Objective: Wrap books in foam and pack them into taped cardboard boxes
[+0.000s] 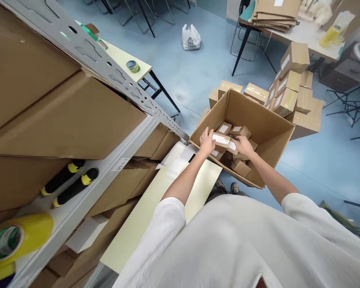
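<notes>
Evidently, the rack point(132, 148) is the largest item, standing left of both hands. Taped boxes point(288, 102) are piled beyond the right hand point(245, 146), outside the carton point(259, 116), whose open top admits both hands. Inside, between the hands, lies the parcel point(221, 145), label up, over smaller-looking packs point(241, 169). The left hand point(207, 142) grasps its left end; the right hand's fingers are among the packs near its other end, grip undetermined. Judged by its cardboard, the parcel should be light and stiff, slippery where taped; fragility of contents is unknown. Recommended hold: opposite short ends. The carton's rim runs close beside the left hand; more room appears overhead and right of the right hand.
</notes>
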Action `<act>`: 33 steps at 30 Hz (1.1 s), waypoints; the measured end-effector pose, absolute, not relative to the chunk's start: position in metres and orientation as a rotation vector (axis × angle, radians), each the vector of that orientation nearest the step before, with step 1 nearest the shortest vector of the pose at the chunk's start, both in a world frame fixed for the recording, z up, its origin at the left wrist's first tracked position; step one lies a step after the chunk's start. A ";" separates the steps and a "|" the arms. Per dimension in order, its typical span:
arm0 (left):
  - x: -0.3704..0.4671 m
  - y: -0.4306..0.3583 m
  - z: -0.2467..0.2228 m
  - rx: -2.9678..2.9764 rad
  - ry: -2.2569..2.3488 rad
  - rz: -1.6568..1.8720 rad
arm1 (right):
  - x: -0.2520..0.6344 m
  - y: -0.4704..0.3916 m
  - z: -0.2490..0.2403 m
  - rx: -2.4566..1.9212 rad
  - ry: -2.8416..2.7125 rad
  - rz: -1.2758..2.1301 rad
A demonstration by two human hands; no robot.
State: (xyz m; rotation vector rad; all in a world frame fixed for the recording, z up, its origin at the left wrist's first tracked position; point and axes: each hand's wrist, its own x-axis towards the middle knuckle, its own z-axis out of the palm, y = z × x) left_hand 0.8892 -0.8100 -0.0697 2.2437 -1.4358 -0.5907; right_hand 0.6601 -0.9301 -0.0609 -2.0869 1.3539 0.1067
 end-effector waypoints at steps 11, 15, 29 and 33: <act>0.858 -0.772 -0.059 2.304 -1.358 -0.510 | 0.654 -0.913 -0.055 -2.233 1.136 0.106; 0.832 -0.745 -0.053 2.348 -1.269 -0.481 | 0.650 -0.902 -0.053 -2.329 0.994 0.119; 0.777 -0.594 -0.053 2.469 -0.839 -0.379 | 0.689 -0.815 -0.037 -2.550 0.432 0.144; 0.773 -0.541 -0.046 2.499 -0.705 -0.332 | 0.716 -0.770 -0.036 -2.564 0.258 0.159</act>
